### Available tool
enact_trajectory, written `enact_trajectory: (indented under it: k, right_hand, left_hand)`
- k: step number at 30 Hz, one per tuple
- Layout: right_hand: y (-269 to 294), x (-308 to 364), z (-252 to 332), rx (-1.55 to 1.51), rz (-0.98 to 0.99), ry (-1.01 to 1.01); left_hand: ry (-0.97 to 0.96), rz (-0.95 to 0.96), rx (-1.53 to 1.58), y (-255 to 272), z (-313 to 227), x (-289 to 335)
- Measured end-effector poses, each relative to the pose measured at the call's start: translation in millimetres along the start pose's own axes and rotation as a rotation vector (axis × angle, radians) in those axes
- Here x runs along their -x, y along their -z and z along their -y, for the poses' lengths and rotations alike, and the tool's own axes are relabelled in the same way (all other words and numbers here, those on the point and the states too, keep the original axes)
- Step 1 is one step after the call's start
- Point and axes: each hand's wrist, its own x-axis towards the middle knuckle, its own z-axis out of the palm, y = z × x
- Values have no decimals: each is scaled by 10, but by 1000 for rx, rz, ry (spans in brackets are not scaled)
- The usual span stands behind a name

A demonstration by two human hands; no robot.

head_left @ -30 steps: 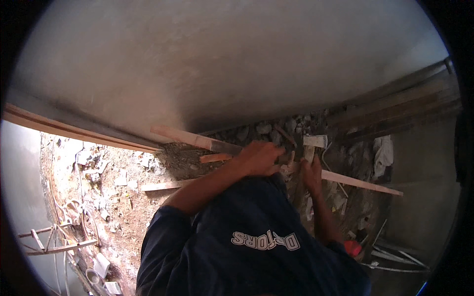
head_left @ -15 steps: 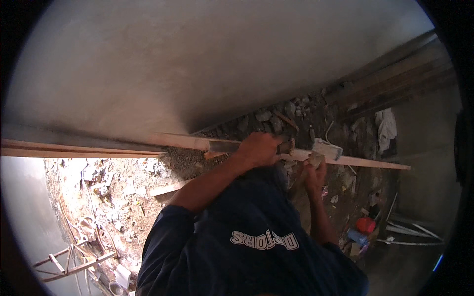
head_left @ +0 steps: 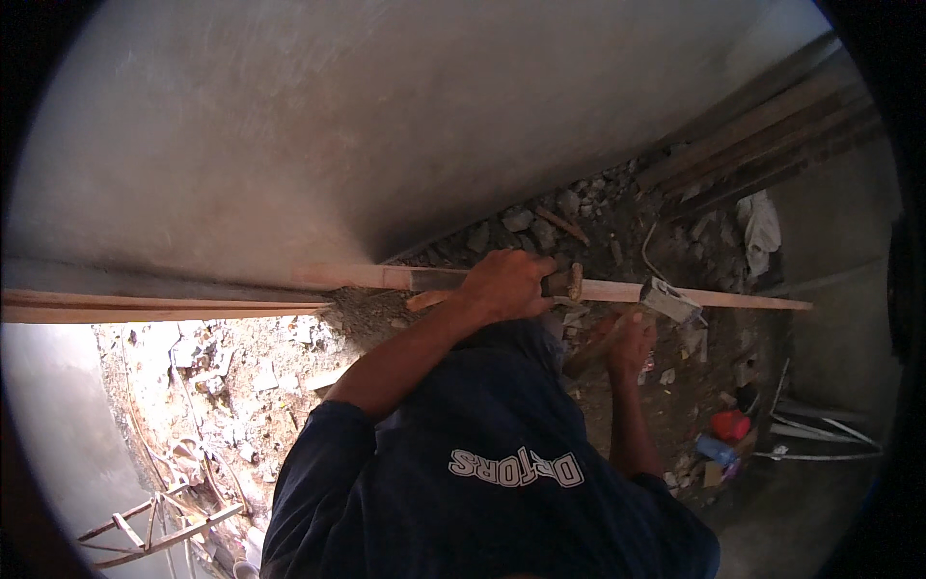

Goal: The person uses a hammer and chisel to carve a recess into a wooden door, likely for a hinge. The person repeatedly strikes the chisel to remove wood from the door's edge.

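A long, narrow wooden board [head_left: 743, 299] runs across the middle of the view, against the foot of the grey wall. My left hand [head_left: 506, 285] is closed around a chisel-like tool lying along it. Its wide dark blade [head_left: 436, 279] points left, and its blunt end [head_left: 576, 282] sticks out on the right of my fist. My right hand [head_left: 632, 340] grips the handle of a hammer with a blocky grey head [head_left: 672, 301]. The hammer head is at the board, to the right of the tool's blunt end and apart from it.
Broken stones [head_left: 521, 220] lie along the wall base. More boards [head_left: 762, 135] lean at the upper right, near a white cloth [head_left: 760, 232]. A red object [head_left: 730, 425] and a blue one [head_left: 714, 449] rest at lower right; a wooden frame [head_left: 154, 531] stands lower left.
The hammer in my right hand has moved to the right, away from the tool's blunt end. My left hand keeps its hold in nearly the same place.
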Motion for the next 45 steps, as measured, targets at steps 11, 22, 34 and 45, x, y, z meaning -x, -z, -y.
enact_trajectory:
  k: [11, 22, 34, 45]
  right_hand:
    - [689, 59, -883, 624, -127, 35]
    - [-157, 59, -128, 529, -183, -144]
    - [-149, 227, -331, 41, -55, -143]
    - [-161, 93, -271, 751, 336, -161]
  left_hand:
    - [-23, 11, 4, -18, -50, 22]
    - [49, 3, 30, 1, -45, 75]
    - [6, -84, -18, -84, -4, 206]
    - [57, -108, -65, -128, 136, 257]
